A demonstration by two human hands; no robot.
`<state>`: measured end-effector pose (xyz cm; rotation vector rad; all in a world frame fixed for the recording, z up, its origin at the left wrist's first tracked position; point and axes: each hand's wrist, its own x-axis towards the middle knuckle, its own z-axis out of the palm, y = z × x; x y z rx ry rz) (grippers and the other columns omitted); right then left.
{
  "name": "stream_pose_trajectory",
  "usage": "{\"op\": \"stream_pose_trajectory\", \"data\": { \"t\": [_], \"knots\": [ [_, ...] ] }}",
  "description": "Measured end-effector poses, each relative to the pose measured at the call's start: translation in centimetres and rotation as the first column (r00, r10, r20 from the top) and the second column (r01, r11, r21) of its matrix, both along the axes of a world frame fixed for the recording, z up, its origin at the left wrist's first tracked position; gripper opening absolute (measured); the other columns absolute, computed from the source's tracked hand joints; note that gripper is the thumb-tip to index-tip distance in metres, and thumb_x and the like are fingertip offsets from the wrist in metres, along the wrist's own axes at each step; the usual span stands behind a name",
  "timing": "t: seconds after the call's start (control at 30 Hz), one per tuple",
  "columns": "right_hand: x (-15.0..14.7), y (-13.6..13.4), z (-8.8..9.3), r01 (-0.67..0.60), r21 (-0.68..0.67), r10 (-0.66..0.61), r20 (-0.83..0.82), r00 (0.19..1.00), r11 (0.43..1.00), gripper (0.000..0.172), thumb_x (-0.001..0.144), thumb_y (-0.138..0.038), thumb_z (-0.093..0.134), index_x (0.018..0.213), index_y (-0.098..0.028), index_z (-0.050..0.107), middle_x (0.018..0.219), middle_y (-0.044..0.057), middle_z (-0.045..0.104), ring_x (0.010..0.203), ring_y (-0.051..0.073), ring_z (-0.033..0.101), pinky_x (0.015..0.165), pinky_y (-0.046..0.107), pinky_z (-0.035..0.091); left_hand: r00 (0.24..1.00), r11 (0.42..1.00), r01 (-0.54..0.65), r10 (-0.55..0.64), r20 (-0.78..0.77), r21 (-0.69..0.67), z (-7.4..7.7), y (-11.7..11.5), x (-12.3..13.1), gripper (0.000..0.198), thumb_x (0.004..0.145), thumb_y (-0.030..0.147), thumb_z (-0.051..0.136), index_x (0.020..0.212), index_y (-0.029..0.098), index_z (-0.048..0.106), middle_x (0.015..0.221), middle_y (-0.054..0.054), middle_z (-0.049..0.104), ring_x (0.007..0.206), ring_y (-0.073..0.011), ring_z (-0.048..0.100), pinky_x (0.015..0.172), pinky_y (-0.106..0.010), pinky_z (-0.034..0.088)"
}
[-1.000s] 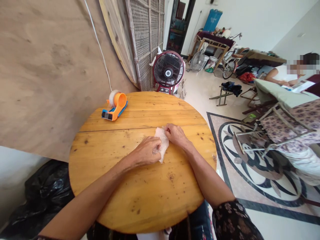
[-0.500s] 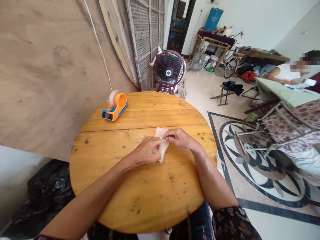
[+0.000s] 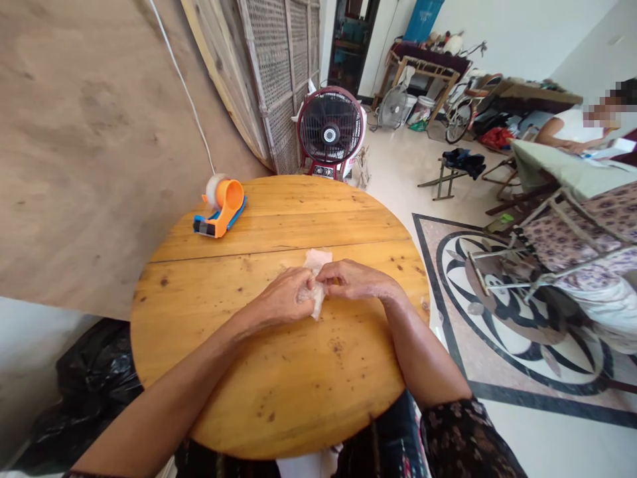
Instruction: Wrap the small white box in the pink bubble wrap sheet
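A small, thin, pinkish-white sheet [image 3: 318, 257], partly see-through, lies near the middle of the round wooden table [image 3: 279, 392]. Its exact material is hard to make out. My left hand [image 3: 286, 293] rests on its left side with curled fingers, thumb and forefinger closed on it. From the right, my right hand [image 3: 354, 279] bends over the sheet, fingertips pinched against its middle beside my left thumb. Both hands cover much of the sheet; its top and bottom ends show. An orange and blue tape dispenser [image 3: 226, 207] with a clear roll stands at the table's far left.
A dark red fan [image 3: 329, 129] stands just beyond the table's far edge. Plywood [image 3: 89, 166] rises along the left, above a black plastic bag [image 3: 94, 378]. On the right, another person [image 3: 562, 129] sits at a cloth-covered table [image 3: 542, 172].
My right hand has shifted down and left, bringing its fingertips to the sheet's middle next to my left thumb. My left hand stays on the sheet. The whole view has shifted slightly.
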<state>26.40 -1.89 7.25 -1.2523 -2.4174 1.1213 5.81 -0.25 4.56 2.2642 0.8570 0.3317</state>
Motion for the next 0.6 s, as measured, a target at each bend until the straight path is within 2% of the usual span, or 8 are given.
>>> {"op": "stream_pose_trajectory", "data": {
  "t": [0.13, 0.23, 0.33, 0.5, 0.6],
  "knots": [
    [-0.1, 0.0, -0.4, -0.046, 0.057, 0.043, 0.047, 0.998, 0.997, 0.016, 0.077, -0.013, 0.048, 0.083, -0.016, 0.063, 0.082, 0.001, 0.064, 0.074, 0.014, 0.054, 0.070, 0.024, 0.039, 0.994, 0.990, -0.111, 0.109, -0.028, -0.090, -0.1, -0.3, -0.1, 0.031, 0.067, 0.027, 0.054, 0.096, 0.022, 0.045, 0.085, 0.001, 0.058, 0.072, -0.0167, 0.053, 0.063, -0.027, 0.039],
    [-0.4, -0.1, -1.0, -0.076, 0.080, 0.070, 0.079, 0.994, 0.994, 0.015, 0.076, -0.014, 0.049, 0.083, -0.016, 0.062, 0.087, 0.002, 0.064, 0.077, 0.015, 0.055, 0.070, 0.025, 0.040, 0.994, 0.988, -0.106, 0.107, 0.005, -0.113, -0.1, -0.3, -0.1, 0.036, 0.069, 0.029, 0.057, 0.102, 0.023, 0.046, 0.090, 0.000, 0.059, 0.074, -0.0167, 0.054, 0.064, -0.027, 0.040],
    [-0.8, -0.1, -1.2, -0.052, 0.117, 0.040, 0.101, 0.994, 0.992, 0.018, 0.075, -0.015, 0.051, 0.089, -0.016, 0.062, 0.093, 0.004, 0.063, 0.080, 0.016, 0.056, 0.072, 0.026, 0.041, 0.995, 0.987, -0.100, 0.102, 0.009, -0.127, 0.0, -0.3, -0.1, 0.035, 0.069, 0.029, 0.058, 0.101, 0.023, 0.047, 0.089, 0.001, 0.060, 0.075, -0.0169, 0.055, 0.065, -0.027, 0.040],
    [-1.8, -1.0, 0.4, -0.010, 0.211, -0.040, 0.229, 0.973, 0.977, 0.012, 0.075, -0.016, 0.055, 0.084, -0.016, 0.062, 0.087, 0.006, 0.061, 0.082, 0.019, 0.056, 0.077, 0.030, 0.042, 0.989, 0.980, -0.150, 0.149, -0.023, -0.127, 0.4, -0.6, -0.1, 0.035, 0.068, 0.031, 0.059, 0.100, 0.023, 0.048, 0.092, -0.001, 0.061, 0.077, -0.0181, 0.056, 0.066, -0.028, 0.041],
    [-1.6, -2.8, 1.3, 0.077, 0.271, -0.146, 0.244, 0.959, 0.959, 0.022, 0.079, -0.018, 0.053, 0.099, -0.016, 0.063, 0.098, 0.009, 0.061, 0.092, 0.022, 0.057, 0.082, 0.034, 0.044, 0.990, 0.983, -0.142, 0.140, -0.026, -0.113, 0.3, -0.6, -0.1, 0.035, 0.069, 0.031, 0.057, 0.102, 0.023, 0.048, 0.092, -0.001, 0.061, 0.078, -0.0190, 0.056, 0.067, -0.029, 0.043]
  ]
}}
